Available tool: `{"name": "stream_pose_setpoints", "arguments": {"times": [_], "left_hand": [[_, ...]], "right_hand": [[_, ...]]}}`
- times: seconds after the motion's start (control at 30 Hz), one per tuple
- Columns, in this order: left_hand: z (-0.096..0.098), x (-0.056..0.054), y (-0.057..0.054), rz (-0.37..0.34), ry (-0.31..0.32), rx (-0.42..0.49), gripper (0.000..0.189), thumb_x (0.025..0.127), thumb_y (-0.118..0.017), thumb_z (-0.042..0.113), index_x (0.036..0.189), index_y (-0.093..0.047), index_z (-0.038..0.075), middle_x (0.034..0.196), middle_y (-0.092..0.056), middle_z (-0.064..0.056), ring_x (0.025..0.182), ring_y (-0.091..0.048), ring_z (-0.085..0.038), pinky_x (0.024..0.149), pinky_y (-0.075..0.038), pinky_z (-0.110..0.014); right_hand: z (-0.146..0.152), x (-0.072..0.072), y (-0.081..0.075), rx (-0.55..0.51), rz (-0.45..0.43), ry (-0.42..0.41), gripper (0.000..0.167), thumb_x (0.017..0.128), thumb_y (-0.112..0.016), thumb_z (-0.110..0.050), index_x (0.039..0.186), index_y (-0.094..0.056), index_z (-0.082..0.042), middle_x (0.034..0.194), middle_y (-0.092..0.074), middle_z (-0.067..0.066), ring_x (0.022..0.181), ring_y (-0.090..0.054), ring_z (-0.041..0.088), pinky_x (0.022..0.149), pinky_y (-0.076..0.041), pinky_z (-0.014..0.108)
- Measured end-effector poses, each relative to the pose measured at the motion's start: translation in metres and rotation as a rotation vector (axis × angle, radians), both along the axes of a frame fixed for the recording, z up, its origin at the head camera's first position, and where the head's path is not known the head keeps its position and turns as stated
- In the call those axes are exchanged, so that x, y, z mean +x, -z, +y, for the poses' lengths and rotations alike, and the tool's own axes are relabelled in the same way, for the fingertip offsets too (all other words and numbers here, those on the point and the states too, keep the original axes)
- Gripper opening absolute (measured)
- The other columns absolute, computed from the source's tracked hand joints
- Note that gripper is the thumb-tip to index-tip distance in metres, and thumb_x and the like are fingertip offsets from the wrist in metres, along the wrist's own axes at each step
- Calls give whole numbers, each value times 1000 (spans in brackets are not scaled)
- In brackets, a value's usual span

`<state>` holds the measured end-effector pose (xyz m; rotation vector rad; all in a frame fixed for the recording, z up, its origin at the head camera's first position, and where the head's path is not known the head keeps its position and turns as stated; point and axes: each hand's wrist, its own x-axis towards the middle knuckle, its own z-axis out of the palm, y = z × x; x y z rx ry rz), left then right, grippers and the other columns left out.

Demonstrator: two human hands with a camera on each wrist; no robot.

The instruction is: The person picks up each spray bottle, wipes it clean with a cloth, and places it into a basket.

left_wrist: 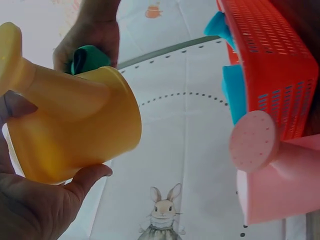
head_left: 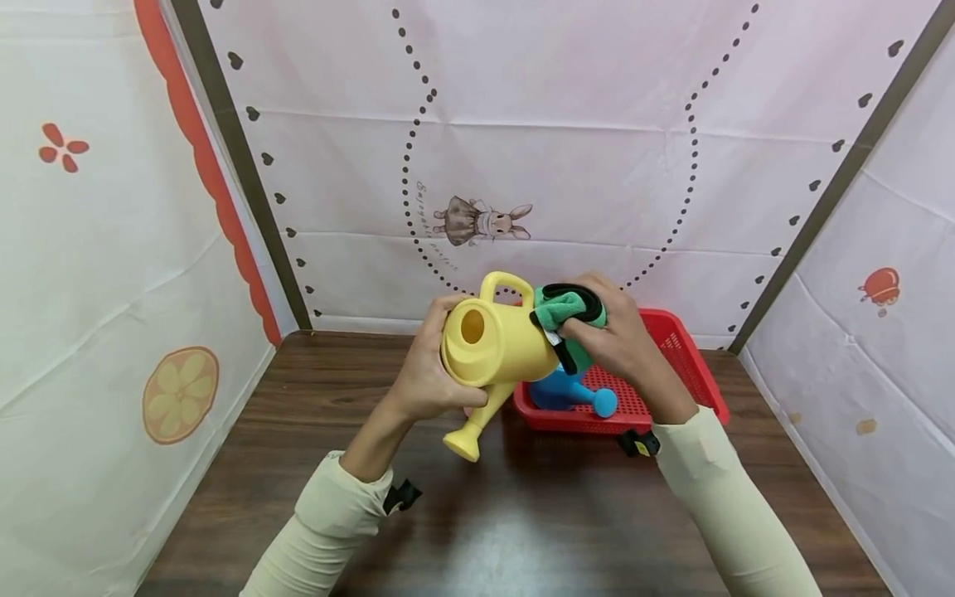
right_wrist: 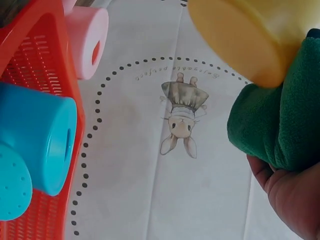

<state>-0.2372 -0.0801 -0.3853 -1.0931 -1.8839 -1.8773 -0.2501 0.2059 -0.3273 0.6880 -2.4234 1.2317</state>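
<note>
Yellow plastic watering can, mid-frame, may twist from gripping left hand if right hand, pinching folded green-black cloth, overpresses.

Bright, diffuse light fills the head view; pale glare lies on the desk below the yellow watering can, soft shadows between. Both wrist views look softer, the left bleaching nearly white behind the can.

Dark wood-grain tabletop, pale printed walls, perhaps fabric
</note>
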Motion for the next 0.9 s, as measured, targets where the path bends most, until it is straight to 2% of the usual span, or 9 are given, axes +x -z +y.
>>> {"name": "stream_pose_setpoints", "arguments": {"times": [0.17, 0.33, 0.57, 0.7, 0.8, 0.9], "left_hand": [[7, -2, 3, -20, 13, -43, 108, 56, -86, -11, 152, -38, 0, 137, -61, -26, 109, -66, -28, 93, -61, -33], [14, -3, 8, -18, -21, -102, 108, 54, -90, -10, 147, -37, 5, 127, -61, -23, 103, -67, -30, 86, -61, -33], [18, -3, 11, 40, -111, -153, 104, 54, -96, -7, 143, -43, 7, 125, -64, -18, 111, -65, -27, 90, -62, -33], [18, -2, 12, 68, -115, -154, 104, 57, -99, -6, 144, -43, 7, 127, -69, -17, 117, -67, -26, 93, -66, -38], [18, -3, 12, 85, -113, -153, 105, 60, -101, -3, 145, -42, 7, 127, -69, -17, 117, -69, -26, 92, -68, -40], [18, -3, 13, 94, -120, -153, 105, 61, -103, -1, 146, -43, 6, 125, -69, -17, 113, -69, -26, 89, -67, -38]], "right_hand": [[-5, 3, 1, 56, 41, 0, 40, 94, -73, -15, 133, -76, -7, 132, -70, 14, 120, -64, 28, 94, -61, 42], [-17, 12, 0, 65, 64, -42, 44, 93, -75, -16, 136, -75, -5, 134, -69, 15, 121, -64, 30, 98, -62, 50], [-36, 26, -11, 121, 206, -127, 49, 92, -80, -13, 139, -72, -1, 137, -67, 19, 126, -62, 34, 103, -63, 56], [-43, 30, -17, 168, 294, -159, 51, 88, -84, -13, 137, -72, -1, 136, -68, 19, 128, -61, 36, 102, -64, 56], [-43, 31, -18, 173, 314, -168, 51, 89, -83, -13, 137, -72, 0, 136, -68, 19, 128, -61, 36, 102, -65, 56], [-41, 30, -17, 157, 297, -160, 49, 91, -82, -10, 138, -72, -1, 136, -68, 18, 127, -61, 34, 102, -64, 55]]}}
